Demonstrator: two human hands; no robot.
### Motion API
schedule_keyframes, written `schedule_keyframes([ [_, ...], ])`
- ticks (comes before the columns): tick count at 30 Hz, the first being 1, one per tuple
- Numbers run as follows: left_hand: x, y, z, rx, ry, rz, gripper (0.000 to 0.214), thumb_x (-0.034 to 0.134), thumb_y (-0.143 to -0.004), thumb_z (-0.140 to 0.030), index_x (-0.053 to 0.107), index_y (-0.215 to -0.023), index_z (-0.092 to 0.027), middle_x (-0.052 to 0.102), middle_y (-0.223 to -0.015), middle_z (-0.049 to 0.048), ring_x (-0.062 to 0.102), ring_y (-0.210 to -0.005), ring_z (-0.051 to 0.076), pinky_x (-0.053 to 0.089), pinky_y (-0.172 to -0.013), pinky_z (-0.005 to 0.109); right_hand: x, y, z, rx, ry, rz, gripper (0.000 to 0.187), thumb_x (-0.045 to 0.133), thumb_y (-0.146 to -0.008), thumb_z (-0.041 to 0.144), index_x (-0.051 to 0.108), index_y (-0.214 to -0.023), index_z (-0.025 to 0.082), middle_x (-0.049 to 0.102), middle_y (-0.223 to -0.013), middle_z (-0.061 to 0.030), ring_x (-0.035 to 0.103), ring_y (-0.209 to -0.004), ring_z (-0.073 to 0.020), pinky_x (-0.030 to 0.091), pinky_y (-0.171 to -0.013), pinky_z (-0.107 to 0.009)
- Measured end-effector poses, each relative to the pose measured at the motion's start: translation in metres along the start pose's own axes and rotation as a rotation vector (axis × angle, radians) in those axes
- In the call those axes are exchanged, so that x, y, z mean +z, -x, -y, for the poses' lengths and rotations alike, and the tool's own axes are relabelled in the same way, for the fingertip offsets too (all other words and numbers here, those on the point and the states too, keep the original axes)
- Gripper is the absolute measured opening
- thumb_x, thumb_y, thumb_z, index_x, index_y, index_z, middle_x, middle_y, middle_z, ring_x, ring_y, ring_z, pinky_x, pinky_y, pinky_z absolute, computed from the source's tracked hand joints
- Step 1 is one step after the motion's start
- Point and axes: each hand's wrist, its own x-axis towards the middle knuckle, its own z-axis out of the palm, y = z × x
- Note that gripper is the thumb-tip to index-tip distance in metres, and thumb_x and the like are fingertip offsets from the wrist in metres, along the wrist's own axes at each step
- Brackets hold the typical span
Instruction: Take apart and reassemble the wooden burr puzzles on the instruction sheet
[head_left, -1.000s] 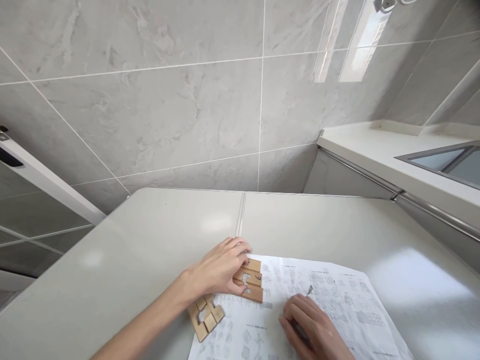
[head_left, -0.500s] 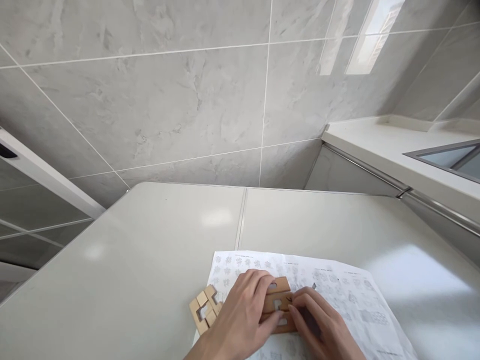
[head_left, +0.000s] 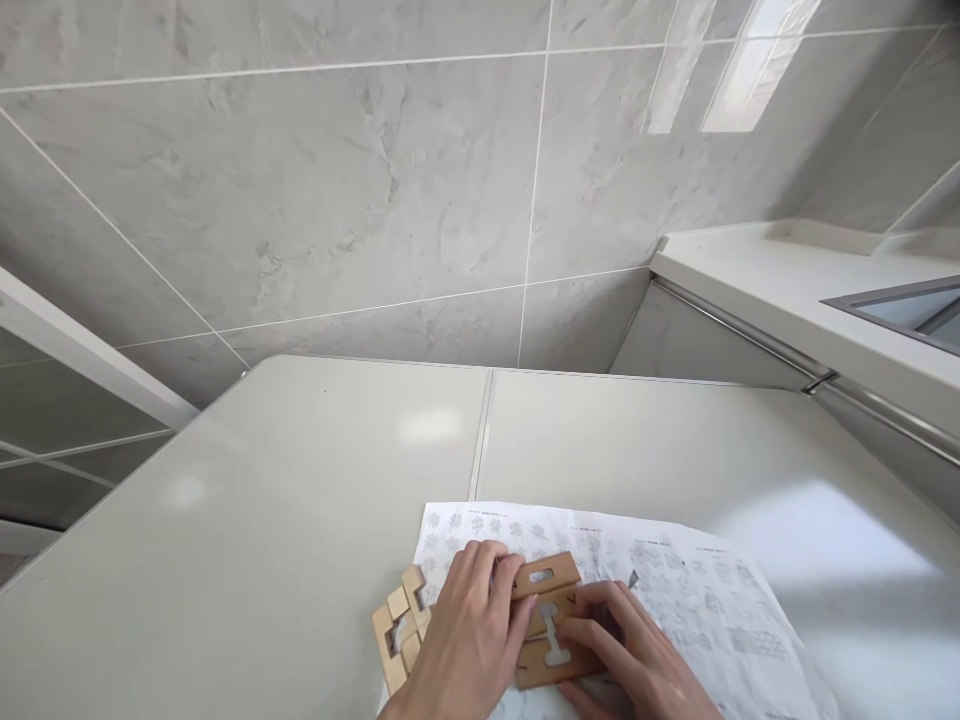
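- Wall [head_left: 337, 200]: grey marbled tile with pale joints, fills the far side.
- Table [head_left: 300, 480]: off-white, glossy, 1 seam running from near to far.
- Counter [head_left: 757, 265]: white, far right, apart from the table.
- White frame [head_left: 97, 355]: slants along the left side.
- Paper sheet [head_left: 750, 600]: printed with small figures, lies on the table's near part.
- Left hand [head_left: 472, 630]: fingers bent, partly closed, grips the left ends of the wooden slats.
- Right hand [head_left: 645, 660]: fingers curled, partly closed, grips the right side of the same slats.
- Wooden slats [head_left: 566, 607]: 3 brown pieces side by side over the paper, between both hands; far 1 has a slot; I-shaped gap across the other 2.
- Pale wooden blocks [head_left: 397, 610]: clustered left of the left hand at the paper's left edge; partly hidden.
- Dark pointed shape [head_left: 634, 578]: just beyond the right hand; cannot tell what it is.
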Motion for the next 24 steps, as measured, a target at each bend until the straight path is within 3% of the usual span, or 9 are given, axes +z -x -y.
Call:
schedule_keyframes([
  [4, 0.002, 0.001, 0.0, 0.004, -0.026, 0.026, 0.024, 0.054, -0.108, -0.015, 0.057, -0.13, -0.023, 0.064, -0.117, 0.0107, 0.065, -0.101, 0.032, 0.059, -0.085, 0.049, 0.0, 0.005, -0.004, 0.004, -0.006, 0.076, 0.029, 0.078, -0.094, 0.018, 0.066, -0.119, 0.025, 0.063, -0.11, -0.011, 0.07, -0.093, -0.027, 0.068, -0.073, -0.037],
  [9, -0.001, -0.001, -0.005, 0.083, -0.096, 0.06, 0.018, 0.047, -0.108, -0.008, 0.058, -0.11, -0.023, 0.064, -0.106, 0.009, 0.066, -0.094, 0.031, 0.056, -0.074, 0.043, 0.001, 0.007, -0.006, 0.013, -0.024, 0.106, 0.023, 0.081, -0.097, 0.028, 0.063, -0.111, 0.026, 0.064, -0.107, -0.0094, 0.068, -0.093, -0.0273, 0.066, -0.076, -0.038],
  [15, 0.002, -0.001, -0.006, 0.131, -0.135, 0.034, 0.021, 0.044, -0.108, -0.006, 0.058, -0.108, -0.022, 0.067, -0.1, 0.0081, 0.067, -0.084, 0.028, 0.056, -0.072, 0.043, -0.009, -0.008, 0.001, -0.119, 0.0, 0.071, 0.026, 0.076, -0.103, 0.039, 0.054, -0.099, 0.026, 0.068, -0.088, -0.0041, 0.067, -0.077, -0.0242, 0.062, -0.066, -0.034],
  [21, 0.005, 0.004, -0.004, 0.128, -0.042, -0.027, 0.019, 0.041, -0.11, -0.011, 0.055, -0.109, -0.023, 0.07, -0.095, 0.0059, 0.07, -0.077, 0.026, 0.055, -0.066, 0.039, -0.019, -0.009, 0.004, -0.133, 0.059, 0.106, 0.023, 0.072, -0.103, 0.024, 0.051, -0.096, 0.027, 0.069, -0.077, 0.001, 0.065, -0.065, -0.0201, 0.054, -0.061, -0.029],
  [24, 0.004, 0.007, -0.005, 0.02, 0.135, -0.064, 0.017, 0.036, -0.115, -0.021, 0.052, -0.117, -0.025, 0.073, -0.088, 0.0033, 0.071, -0.07, 0.023, 0.053, -0.062, 0.034, -0.013, 0.004, 0.002, 0.012, -0.064, 0.156, 0.014, 0.064, -0.104, 0.019, 0.053, -0.101, 0.028, 0.072, -0.081, 0.0013, 0.066, -0.066, -0.0181, 0.05, -0.061, -0.026],
])
